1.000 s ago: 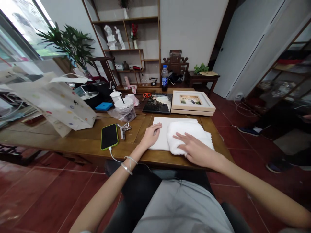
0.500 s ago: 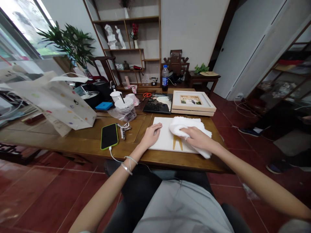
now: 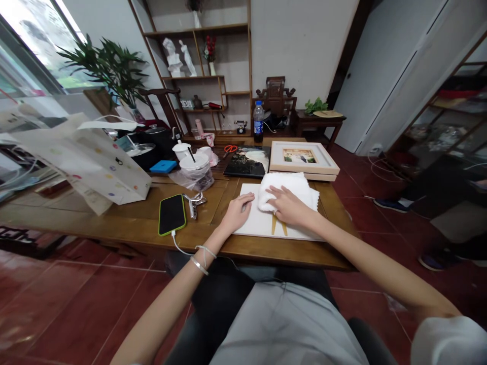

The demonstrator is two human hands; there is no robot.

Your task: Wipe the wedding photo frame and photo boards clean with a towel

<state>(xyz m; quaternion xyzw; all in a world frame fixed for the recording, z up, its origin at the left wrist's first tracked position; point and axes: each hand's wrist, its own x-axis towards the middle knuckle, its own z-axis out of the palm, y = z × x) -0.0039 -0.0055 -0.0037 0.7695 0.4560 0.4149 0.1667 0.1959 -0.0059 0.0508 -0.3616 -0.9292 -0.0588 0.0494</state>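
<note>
A white board [image 3: 247, 223] with a golden-yellow figure on it lies flat at the table's front edge. My left hand [image 3: 238, 210] rests on the board's left part, its fingers stretched out over the surface. Over the board's upper right part is a folded white towel [image 3: 291, 185], which covers much of the figure. My right hand [image 3: 287, 207] lies on the towel with its fingers spread, pressing on it. Two yellow leg shapes [image 3: 279, 226] show below that hand.
Behind the board lie a dark glossy picture panel [image 3: 243, 163] and a pale framed picture [image 3: 323, 162]. To the left are a phone [image 3: 172, 215] on a white cable, a lidded cup [image 3: 194, 165] in plastic and a paper bag [image 3: 110, 167]. A bottle [image 3: 258, 124] stands farther back.
My right hand has moved left and slightly away from me, with the towel shifting the same way. Its fingers have gone from gripping the towel to spread on top. The left hand stays put.
</note>
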